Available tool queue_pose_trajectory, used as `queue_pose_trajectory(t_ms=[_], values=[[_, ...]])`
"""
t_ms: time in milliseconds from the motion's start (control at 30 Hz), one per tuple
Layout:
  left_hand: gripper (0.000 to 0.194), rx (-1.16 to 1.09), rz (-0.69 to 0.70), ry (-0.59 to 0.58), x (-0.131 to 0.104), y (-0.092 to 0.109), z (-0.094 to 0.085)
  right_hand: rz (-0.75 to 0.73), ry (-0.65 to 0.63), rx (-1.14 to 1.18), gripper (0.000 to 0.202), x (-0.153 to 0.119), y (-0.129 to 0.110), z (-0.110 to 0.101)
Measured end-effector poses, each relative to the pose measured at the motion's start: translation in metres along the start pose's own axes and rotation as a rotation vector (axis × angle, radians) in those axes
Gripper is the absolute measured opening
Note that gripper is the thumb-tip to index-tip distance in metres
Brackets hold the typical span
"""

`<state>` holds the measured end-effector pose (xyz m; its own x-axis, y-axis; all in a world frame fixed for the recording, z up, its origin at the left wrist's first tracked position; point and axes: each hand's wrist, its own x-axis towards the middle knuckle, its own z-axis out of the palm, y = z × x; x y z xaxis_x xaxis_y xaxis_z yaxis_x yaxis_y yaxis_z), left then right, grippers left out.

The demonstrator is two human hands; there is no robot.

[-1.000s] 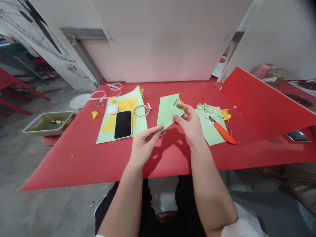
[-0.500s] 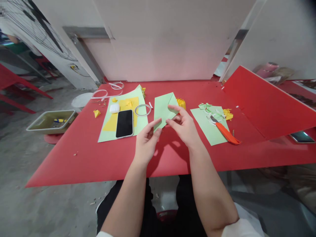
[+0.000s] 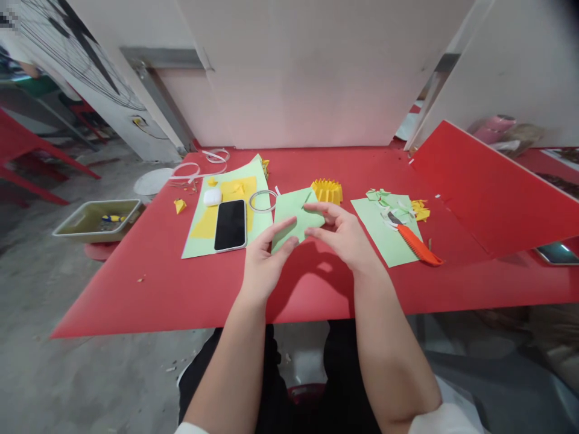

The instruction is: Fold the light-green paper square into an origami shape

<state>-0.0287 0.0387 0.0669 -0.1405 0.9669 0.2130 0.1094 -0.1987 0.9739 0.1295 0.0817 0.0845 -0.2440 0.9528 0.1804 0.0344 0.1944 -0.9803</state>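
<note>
A folded piece of light green paper (image 3: 294,208) is held above the red table (image 3: 190,301) between both hands. My left hand (image 3: 271,252) pinches its lower left part between thumb and fingers. On the right edge, my right hand (image 3: 337,232) grips the paper with thumb and forefinger. Just behind it stands a yellow pleated paper piece (image 3: 328,191). A roll of tape (image 3: 263,201) lies left of the held paper, beside a black-screened phone (image 3: 230,225).
Green and yellow sheets with a white case (image 3: 212,196) lie at left. At right, an orange cutter (image 3: 418,244) rests on a green sheet (image 3: 384,238) with paper scraps. A red board (image 3: 493,193) leans farther right. A bin (image 3: 97,221) stands off the table's left side.
The green paper has tilted and moved slightly left and down, uncovering more of the yellow pleated piece. Both hands still grip it, and the camera view has shifted a little.
</note>
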Motion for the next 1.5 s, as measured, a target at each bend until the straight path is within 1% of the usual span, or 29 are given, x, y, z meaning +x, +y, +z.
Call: queue_pose_trajectory(t_ms=[100, 200, 300, 433, 533, 600, 667, 767, 867, 1000, 1167, 1300, 1400, 1500], values=[[0.037, -0.006, -0.032, 0.032, -0.001, 0.0, -0.001, 0.025, -0.016, -0.004, 0.031, -0.002, -0.002, -0.005], [0.041, -0.019, -0.048, 0.026, -0.001, 0.0, -0.003, 0.047, -0.015, -0.005, 0.025, -0.003, -0.002, -0.011], [0.044, -0.03, -0.036, -0.013, -0.002, 0.001, -0.003, 0.078, -0.015, 0.0, 0.023, -0.004, -0.001, -0.015], [0.056, -0.022, -0.021, -0.097, -0.003, 0.003, -0.001, 0.107, -0.101, 0.041, 0.027, -0.006, 0.0, -0.018], [0.065, 0.02, -0.008, -0.147, -0.004, 0.004, 0.0, 0.125, -0.144, 0.017, 0.032, -0.008, -0.002, -0.02], [0.067, 0.044, 0.006, -0.168, -0.004, 0.003, 0.0, 0.141, -0.159, -0.007, 0.033, -0.009, -0.003, -0.021], [0.066, 0.056, 0.007, -0.192, -0.004, 0.003, 0.0, 0.144, -0.167, -0.015, 0.027, -0.009, -0.004, -0.022], [0.062, 0.091, 0.016, -0.214, -0.004, 0.004, 0.0, 0.127, -0.149, -0.056, 0.017, -0.009, -0.005, -0.023], [0.057, 0.121, 0.035, -0.198, -0.004, 0.005, 0.0, 0.112, -0.111, -0.077, 0.019, -0.007, -0.004, -0.022], [0.056, 0.12, 0.004, -0.153, -0.005, 0.004, 0.002, 0.103, -0.092, 0.006, 0.021, -0.006, -0.002, -0.019], [0.054, 0.113, 0.047, -0.094, -0.005, 0.002, 0.004, 0.101, -0.056, 0.08, 0.021, -0.005, -0.002, -0.015], [0.054, 0.09, 0.042, -0.099, -0.005, 0.001, 0.004, 0.063, -0.016, 0.087, 0.019, -0.004, -0.002, -0.011], [0.055, 0.078, 0.036, -0.1, -0.004, 0.0, 0.004, 0.037, 0.039, 0.061, 0.018, -0.003, -0.002, -0.009], [0.056, 0.026, 0.017, -0.117, -0.004, 0.0, 0.003, 0.027, 0.07, 0.042, 0.018, -0.003, -0.003, -0.008]])
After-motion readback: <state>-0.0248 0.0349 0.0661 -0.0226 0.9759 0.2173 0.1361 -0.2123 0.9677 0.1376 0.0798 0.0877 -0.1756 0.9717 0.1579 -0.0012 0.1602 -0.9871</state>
